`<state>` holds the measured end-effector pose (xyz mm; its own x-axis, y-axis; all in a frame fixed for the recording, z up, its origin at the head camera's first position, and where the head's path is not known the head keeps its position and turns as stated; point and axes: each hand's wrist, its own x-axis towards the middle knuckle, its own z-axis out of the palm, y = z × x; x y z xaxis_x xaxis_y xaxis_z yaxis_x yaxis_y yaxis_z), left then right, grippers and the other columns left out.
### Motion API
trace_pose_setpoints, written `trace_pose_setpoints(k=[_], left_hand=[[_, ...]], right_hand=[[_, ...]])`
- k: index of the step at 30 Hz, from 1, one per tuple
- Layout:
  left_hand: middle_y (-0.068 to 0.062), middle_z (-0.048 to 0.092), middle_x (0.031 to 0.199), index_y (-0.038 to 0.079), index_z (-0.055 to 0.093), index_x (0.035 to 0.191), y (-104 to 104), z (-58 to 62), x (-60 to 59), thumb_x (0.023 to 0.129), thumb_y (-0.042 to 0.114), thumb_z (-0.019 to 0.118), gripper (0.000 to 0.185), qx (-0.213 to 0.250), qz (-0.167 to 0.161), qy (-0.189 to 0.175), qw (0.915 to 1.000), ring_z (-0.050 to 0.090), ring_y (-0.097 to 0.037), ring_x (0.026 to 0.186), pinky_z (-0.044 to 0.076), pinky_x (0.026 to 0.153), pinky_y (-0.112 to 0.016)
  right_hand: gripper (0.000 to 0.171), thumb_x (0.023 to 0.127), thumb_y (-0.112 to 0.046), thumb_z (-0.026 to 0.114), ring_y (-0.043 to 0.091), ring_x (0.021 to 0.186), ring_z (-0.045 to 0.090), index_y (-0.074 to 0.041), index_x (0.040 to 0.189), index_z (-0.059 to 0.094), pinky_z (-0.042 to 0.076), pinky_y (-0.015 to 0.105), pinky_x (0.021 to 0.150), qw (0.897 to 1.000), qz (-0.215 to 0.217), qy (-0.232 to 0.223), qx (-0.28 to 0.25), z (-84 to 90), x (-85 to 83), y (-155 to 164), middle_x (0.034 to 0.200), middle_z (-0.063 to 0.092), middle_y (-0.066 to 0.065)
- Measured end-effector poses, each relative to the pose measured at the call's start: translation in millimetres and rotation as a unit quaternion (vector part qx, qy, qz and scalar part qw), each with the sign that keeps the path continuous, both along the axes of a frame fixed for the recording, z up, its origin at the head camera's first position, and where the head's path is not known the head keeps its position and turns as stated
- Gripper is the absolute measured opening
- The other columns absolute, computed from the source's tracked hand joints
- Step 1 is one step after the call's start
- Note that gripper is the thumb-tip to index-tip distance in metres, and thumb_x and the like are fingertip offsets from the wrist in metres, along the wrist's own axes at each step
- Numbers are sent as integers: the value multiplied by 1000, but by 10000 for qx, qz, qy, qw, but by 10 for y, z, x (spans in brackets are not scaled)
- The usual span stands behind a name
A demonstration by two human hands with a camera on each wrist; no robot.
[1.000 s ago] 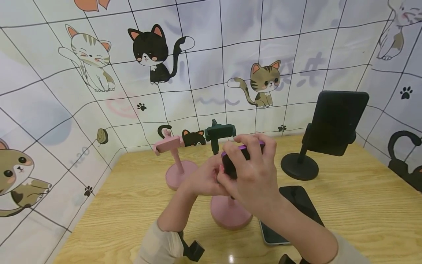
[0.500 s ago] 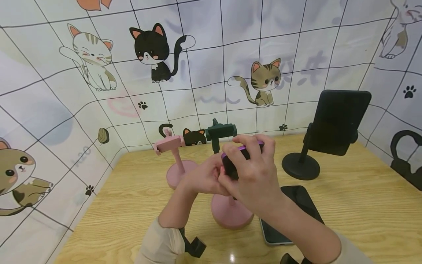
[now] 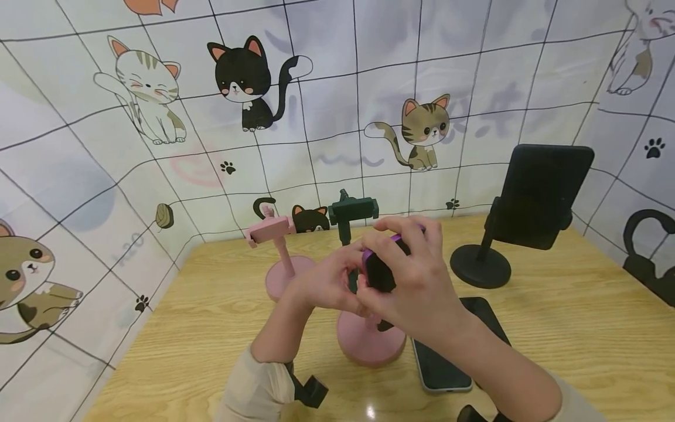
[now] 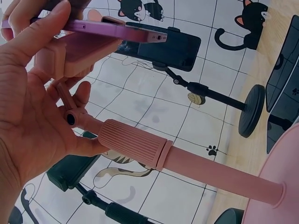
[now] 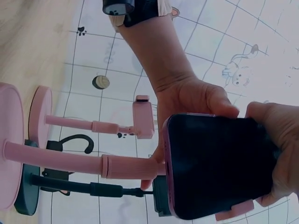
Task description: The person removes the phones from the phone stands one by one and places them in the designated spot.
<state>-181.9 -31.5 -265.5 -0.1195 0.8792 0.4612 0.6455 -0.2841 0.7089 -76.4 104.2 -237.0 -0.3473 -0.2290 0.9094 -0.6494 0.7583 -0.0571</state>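
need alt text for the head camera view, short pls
Two hands meet over a pink phone stand on a wooden table: the right hand grips a purple-edged phone at the stand's top while the left hand steadies it. Another phone lies flat beside the base; a black stand holds a third against a cat-patterned backdrop.

The right hand [image 3: 416,287] has tilted the purple phone [image 3: 381,266] and shifted it slightly right, exposing more of its dark face. The left hand [image 3: 327,287] has raised its fingers against the phone's left edge at the pink stand [image 3: 371,343] clamp.
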Motion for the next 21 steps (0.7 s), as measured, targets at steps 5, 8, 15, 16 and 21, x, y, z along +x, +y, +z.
trace_pose_setpoints(k=[5,8,15,16,21], left_hand=[[-11,52,103,-1,61,95,5,-1,-4,53,-6,82,47,-11,-33,108,9999,43,-20,104,43,86,-34],[-9,50,105,2,61,92,-2,-8,-6,54,-2,83,44,-40,-58,79,9999,43,-19,103,44,84,-33],[-4,49,100,5,62,94,7,-17,-36,60,44,74,54,-91,61,263,9996,43,-17,93,44,72,-28],[-4,47,100,5,62,95,12,-13,-37,59,47,73,56,-68,96,359,9993,43,-18,92,44,71,-27],[-3,46,99,3,62,101,34,1,-35,61,31,81,53,32,82,532,9985,41,-19,93,41,75,-28]], right_hand=[[23,75,-22,59,39,94,40,-7,93,59,31,50,78,9988,413,151,-195,-31,-7,35,100,52,19],[24,79,-26,55,39,92,41,-6,92,60,32,49,76,9972,591,353,-280,-42,-19,38,100,53,18],[27,81,-30,56,37,89,43,-5,90,62,32,40,72,9918,995,650,-464,-39,-15,56,101,53,20],[27,81,-30,57,37,89,43,-5,90,62,32,38,71,9911,1054,665,-474,-38,-13,65,101,53,20],[30,80,-32,59,35,94,42,-4,91,61,34,29,72,9860,1400,822,-382,-37,-19,108,103,51,23]])
